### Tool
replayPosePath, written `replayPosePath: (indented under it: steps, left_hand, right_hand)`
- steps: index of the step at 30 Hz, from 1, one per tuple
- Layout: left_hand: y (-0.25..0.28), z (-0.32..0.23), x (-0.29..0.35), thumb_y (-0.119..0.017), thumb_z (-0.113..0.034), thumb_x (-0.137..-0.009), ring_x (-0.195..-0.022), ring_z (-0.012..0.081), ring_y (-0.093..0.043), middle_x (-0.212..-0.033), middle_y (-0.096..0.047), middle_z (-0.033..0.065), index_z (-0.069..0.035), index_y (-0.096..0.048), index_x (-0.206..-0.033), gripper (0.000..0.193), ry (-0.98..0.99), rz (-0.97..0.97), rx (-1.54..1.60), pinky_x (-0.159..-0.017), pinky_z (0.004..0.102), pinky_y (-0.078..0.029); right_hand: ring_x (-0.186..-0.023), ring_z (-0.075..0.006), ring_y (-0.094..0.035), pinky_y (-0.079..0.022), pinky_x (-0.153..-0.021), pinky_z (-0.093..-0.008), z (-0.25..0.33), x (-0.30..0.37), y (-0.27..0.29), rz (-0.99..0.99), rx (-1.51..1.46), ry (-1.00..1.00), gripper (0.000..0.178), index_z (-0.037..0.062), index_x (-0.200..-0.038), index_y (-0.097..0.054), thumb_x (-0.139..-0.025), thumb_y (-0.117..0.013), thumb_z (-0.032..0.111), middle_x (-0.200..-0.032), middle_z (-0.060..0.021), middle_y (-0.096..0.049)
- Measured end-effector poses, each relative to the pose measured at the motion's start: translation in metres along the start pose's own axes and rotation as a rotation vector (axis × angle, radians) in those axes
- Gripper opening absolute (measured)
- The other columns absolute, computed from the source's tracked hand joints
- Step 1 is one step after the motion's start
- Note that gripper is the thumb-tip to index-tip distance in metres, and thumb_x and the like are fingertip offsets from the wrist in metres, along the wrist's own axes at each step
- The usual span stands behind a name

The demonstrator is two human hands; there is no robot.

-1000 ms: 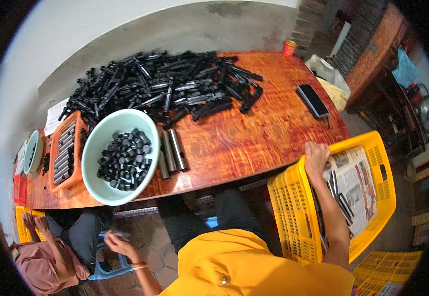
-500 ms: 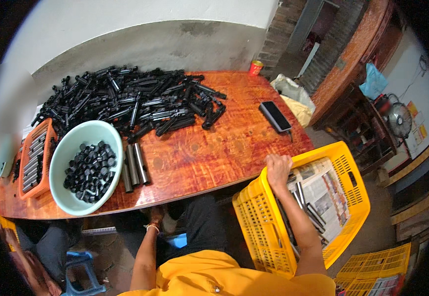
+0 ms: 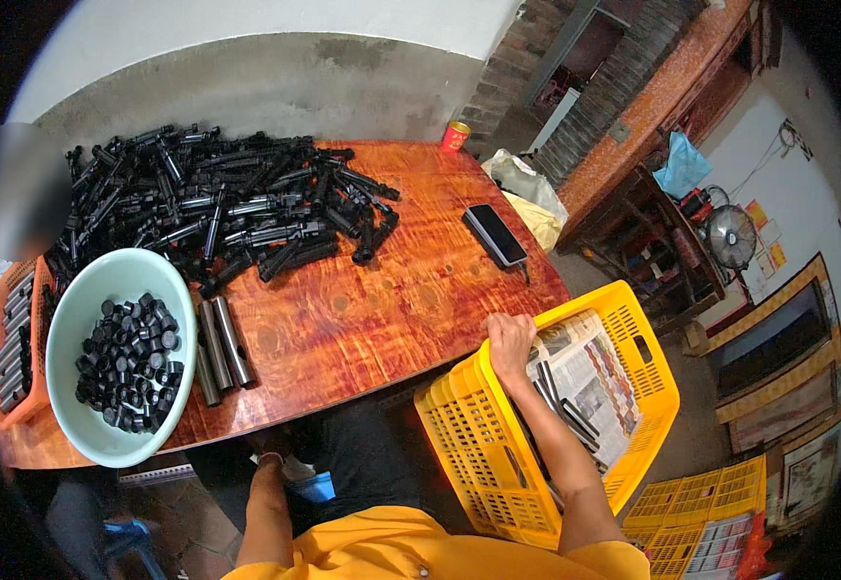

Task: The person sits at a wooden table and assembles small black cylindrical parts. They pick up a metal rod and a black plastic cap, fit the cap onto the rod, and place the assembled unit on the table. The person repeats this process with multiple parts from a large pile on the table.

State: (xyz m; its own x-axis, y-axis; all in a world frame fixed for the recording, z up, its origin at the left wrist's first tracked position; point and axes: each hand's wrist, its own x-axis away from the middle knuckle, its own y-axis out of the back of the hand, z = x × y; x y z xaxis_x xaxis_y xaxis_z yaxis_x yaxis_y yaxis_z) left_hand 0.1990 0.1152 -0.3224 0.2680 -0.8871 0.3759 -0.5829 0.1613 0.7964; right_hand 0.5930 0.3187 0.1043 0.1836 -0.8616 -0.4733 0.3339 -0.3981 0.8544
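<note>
My right hand [image 3: 510, 346] is closed over the near-left rim of a yellow plastic crate [image 3: 659, 425], which tilts beside the table's right end. Newspaper [image 3: 590, 382] lines the crate, and several dark metal tubes [image 3: 575, 422] lie on it. Down below the table's front edge is my left hand [image 3: 270, 447], its fingers too dark and hidden to make out. On the table above it, three metal tubes [image 3: 216, 353] lie side by side next to a pale green basin [image 3: 71, 353] holding many black caps [image 3: 130, 362].
A big heap of black tubular parts [image 3: 217, 208] covers the back left of the wooden table [image 3: 372, 309]. An orange basket [image 3: 34, 372] of tubes stands far left. A phone [image 3: 494, 237] and a red can [image 3: 455, 136] are on the right. More yellow crates [image 3: 701, 493] stand on the floor.
The whole view has swung right, so the table and crate appear further left. My right hand keeps its grip on the crate rim. My left hand stays low by the table edge.
</note>
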Motion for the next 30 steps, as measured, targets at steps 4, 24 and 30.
replayPosePath:
  steps: [4, 24, 30]
  left_hand:
    - [0.003, -0.001, 0.005, -0.046, -0.033, -0.088, -0.12, 0.032, -0.044, -0.129, -0.048, 0.0159, -0.009, -0.049, -0.126, 0.045, 0.022, -0.03, -0.009, -0.102, 0.0415, -0.035]
    - [-0.037, 0.014, -0.019, -0.047, -0.039, -0.086, -0.135, 0.0343, -0.025, -0.146, -0.031, 0.0143, -0.011, -0.04, -0.137, 0.059, 0.072, -0.276, -0.009, -0.112, 0.0457, -0.014]
    - [0.001, -0.014, -0.015, -0.05, -0.041, -0.084, -0.136, 0.0344, -0.02, -0.149, -0.023, 0.013, -0.013, -0.032, -0.142, 0.067, 0.119, -0.079, -0.039, -0.113, 0.0456, -0.012]
  right_hand:
    - [-0.084, -0.0264, -0.051, -0.026, -0.095, -0.0443, 0.004, 0.0, 0.004, 0.013, -0.02, -0.019, 0.031, 0.0086, -0.072, -0.06, -0.089, -0.039, 0.024, -0.08, -0.0068, -0.062]
    - [-0.085, -0.0264, -0.051, -0.026, -0.095, -0.0457, 0.003, -0.004, -0.002, -0.007, -0.007, 0.017, 0.031, 0.0089, -0.072, -0.06, -0.089, -0.039, 0.023, -0.081, -0.0062, -0.063]
    - [-0.086, -0.0264, -0.052, -0.025, -0.095, -0.0462, -0.004, 0.006, 0.008, 0.008, 0.018, -0.038, 0.033, 0.0081, -0.073, -0.061, -0.089, -0.037, 0.024, -0.083, -0.0057, -0.064]
